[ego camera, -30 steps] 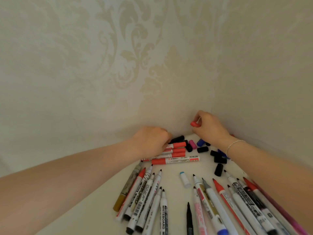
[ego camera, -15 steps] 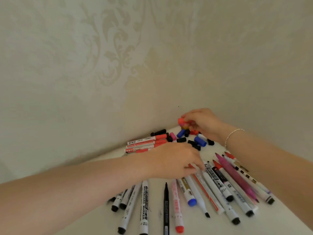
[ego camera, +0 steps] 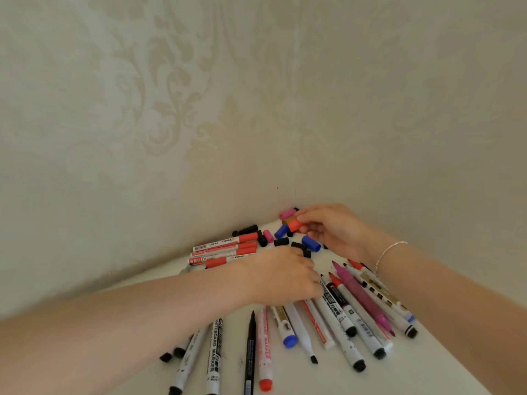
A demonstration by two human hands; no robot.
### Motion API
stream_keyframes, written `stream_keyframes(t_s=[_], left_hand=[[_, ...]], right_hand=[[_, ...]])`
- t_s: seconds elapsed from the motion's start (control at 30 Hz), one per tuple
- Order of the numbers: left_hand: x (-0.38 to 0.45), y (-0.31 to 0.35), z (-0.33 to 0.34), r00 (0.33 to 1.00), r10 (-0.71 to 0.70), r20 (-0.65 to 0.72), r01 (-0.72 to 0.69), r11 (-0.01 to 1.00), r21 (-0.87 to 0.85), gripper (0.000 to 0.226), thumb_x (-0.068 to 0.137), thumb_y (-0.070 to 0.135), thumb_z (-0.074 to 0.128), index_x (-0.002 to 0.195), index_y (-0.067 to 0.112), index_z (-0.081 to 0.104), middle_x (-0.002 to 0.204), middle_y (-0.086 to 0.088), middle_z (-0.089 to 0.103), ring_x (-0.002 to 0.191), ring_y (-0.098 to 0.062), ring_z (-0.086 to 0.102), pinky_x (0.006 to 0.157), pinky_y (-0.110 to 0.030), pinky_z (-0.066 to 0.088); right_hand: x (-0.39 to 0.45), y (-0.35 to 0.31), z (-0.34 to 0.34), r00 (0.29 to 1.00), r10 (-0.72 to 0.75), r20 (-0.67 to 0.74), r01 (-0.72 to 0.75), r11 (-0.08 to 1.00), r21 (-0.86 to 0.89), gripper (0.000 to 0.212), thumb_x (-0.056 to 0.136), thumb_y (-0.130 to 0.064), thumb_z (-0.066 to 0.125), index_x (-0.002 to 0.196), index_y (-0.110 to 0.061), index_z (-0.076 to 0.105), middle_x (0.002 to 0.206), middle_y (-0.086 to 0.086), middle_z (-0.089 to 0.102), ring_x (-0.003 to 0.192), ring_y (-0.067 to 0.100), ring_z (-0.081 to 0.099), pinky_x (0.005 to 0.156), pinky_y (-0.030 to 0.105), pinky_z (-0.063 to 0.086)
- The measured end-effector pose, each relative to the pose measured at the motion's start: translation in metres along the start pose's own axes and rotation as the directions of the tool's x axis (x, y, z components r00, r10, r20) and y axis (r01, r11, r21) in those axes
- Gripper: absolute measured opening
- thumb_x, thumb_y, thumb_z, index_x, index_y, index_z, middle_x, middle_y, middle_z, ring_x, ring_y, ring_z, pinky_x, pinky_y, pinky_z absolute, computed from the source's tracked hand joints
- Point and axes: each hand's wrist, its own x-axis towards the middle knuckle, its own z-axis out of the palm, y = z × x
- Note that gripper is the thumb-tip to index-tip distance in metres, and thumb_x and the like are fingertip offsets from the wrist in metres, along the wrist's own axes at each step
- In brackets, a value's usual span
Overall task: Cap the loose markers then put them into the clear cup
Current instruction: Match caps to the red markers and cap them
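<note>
Head view: right hand (ego camera: 336, 235) pinching red cap (ego camera: 295, 224) at fingertips, just above loose caps (ego camera: 310, 243) in corner. Left hand (ego camera: 282, 276) lying curled over uncapped markers (ego camera: 342, 312) nearer body; cannot tell if gripping one. Clear cup not showing. Risks: red cap slipping from shallow pinch into pile; cap mismatching marker colour; left forearm rolling markers off table (ego camera: 427, 366).

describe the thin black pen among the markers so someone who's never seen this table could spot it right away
Start at the fan of uncapped markers spread on the white table, below the left hand. The thin black pen lies near its middle, between a whiteboard marker and a pink-printed one. It alone has an all-black, much slimmer barrel.
</note>
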Motion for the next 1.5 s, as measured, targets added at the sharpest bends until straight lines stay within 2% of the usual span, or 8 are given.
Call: stream_keyframes(t_s=[0.13, 0.23, 0.37, 0.53, 0.93, 1.3, 1.37, 1.5], left_hand=[[-0.02, -0.021, -0.009, 0.933, -0.311, -0.179, 0.284, 0.946, -0.157, 0.016, 0.072, 0.016, 0.066, 0.087, 0.017, 0.06, 0.079, 0.004, 0.062, 0.075, -0.017, 0.059, 0.064, -0.029, 0.048], [-0.043, -0.033, -0.018, 0.625, -0.78, 0.009, 0.584, 0.46, -0.669, 0.017, 0.085, 0.023, 0.065, 0.099, 0.02, 0.055, 0.094, 0.007, 0.068, 0.087, -0.011, 0.065, 0.078, -0.031, 0.053], [-0.057, -0.038, -0.02, 0.302, -0.925, 0.231, 0.318, -0.13, -0.939, 0.036, 0.083, 0.015, 0.071, 0.114, 0.023, 0.053, 0.096, -0.001, 0.074, 0.089, -0.011, 0.07, 0.087, -0.027, 0.053], [-0.061, -0.036, -0.02, 0.163, -0.894, 0.417, -0.108, -0.436, -0.893, 0.047, 0.088, 0.006, 0.065, 0.126, 0.014, 0.038, 0.096, -0.016, 0.074, 0.089, -0.025, 0.072, 0.087, -0.032, 0.056], [-0.062, -0.044, -0.025, 0.041, -0.893, 0.448, -0.184, -0.448, -0.875, 0.094, 0.085, 0.004, 0.068, 0.148, 0.032, 0.005, 0.108, -0.021, 0.068, 0.081, -0.022, 0.074, 0.072, -0.023, 0.059], [-0.059, -0.044, -0.025, -0.003, -0.915, 0.404, 0.057, -0.403, -0.913, 0.041, 0.078, 0.016, 0.079, 0.103, 0.01, 0.047, 0.093, -0.011, 0.066, 0.07, -0.016, 0.069, 0.066, -0.025, 0.057], [-0.066, -0.046, -0.025, 0.077, -0.912, 0.402, 0.306, -0.362, -0.881, 0.035, 0.075, 0.032, 0.08, 0.087, 0.011, 0.055, 0.078, -0.007, 0.064, 0.057, -0.014, 0.058, 0.059, -0.024, 0.05], [-0.068, -0.044, -0.028, 0.481, -0.774, 0.412, 0.493, -0.149, -0.857, 0.014, 0.092, 0.031, 0.06, 0.103, 0.023, 0.065, 0.074, -0.003, 0.071, 0.051, -0.01, 0.05, 0.046, -0.02, 0.042]], right_hand=[[0.002, 0.002, -0.005, 0.993, -0.023, -0.117, 0.044, 0.983, 0.18, 0.018, 0.086, 0.007, 0.056, 0.103, 0.004, 0.062, 0.065, 0.006, 0.069, 0.062, 0.012, 0.054, 0.055, 0.018, 0.046], [0.006, 0.004, -0.007, 0.986, -0.012, -0.166, 0.061, 0.955, 0.291, 0.024, 0.089, 0.004, 0.056, 0.113, 0.003, 0.051, 0.074, 0.011, 0.062, 0.062, 0.014, 0.056, 0.054, 0.02, 0.05], [0.01, 0.009, 0.005, 0.991, 0.001, -0.132, 0.041, 0.949, 0.312, 0.014, 0.091, 0.0, 0.055, 0.104, -0.003, 0.05, 0.075, 0.011, 0.066, 0.064, 0.016, 0.057, 0.061, 0.024, 0.049], [0.015, 0.014, 0.025, 0.997, 0.034, -0.066, -0.009, 0.936, 0.352, 0.007, 0.09, 0.0, 0.057, 0.096, -0.003, 0.055, 0.091, 0.019, 0.068, 0.066, 0.017, 0.062, 0.055, 0.022, 0.054], [0.01, 0.01, 0.038, 0.995, 0.022, 0.097, -0.061, 0.905, 0.422, 0.035, 0.087, 0.001, 0.06, 0.119, 0.01, 0.055, 0.093, 0.017, 0.071, 0.077, 0.02, 0.07, 0.066, 0.025, 0.058], [0.011, 0.009, 0.043, 0.994, -0.04, -0.099, 0.066, 0.96, 0.271, 0.01, 0.088, 0.0, 0.059, 0.097, 0.0, 0.065, 0.085, 0.013, 0.07, 0.073, 0.019, 0.066, 0.071, 0.026, 0.055], [0.013, 0.007, 0.038, 0.991, -0.053, -0.12, 0.084, 0.96, 0.269, 0.011, 0.089, -0.001, 0.058, 0.097, 0.001, 0.066, 0.081, 0.012, 0.068, 0.066, 0.015, 0.061, 0.065, 0.022, 0.052], [0.015, 0.002, 0.04, 0.991, -0.081, -0.108, 0.102, 0.973, 0.208, 0.012, 0.089, -0.001, 0.058, 0.1, 0.0, 0.065, 0.071, 0.009, 0.062, 0.057, 0.011, 0.051, 0.059, 0.021, 0.047]])
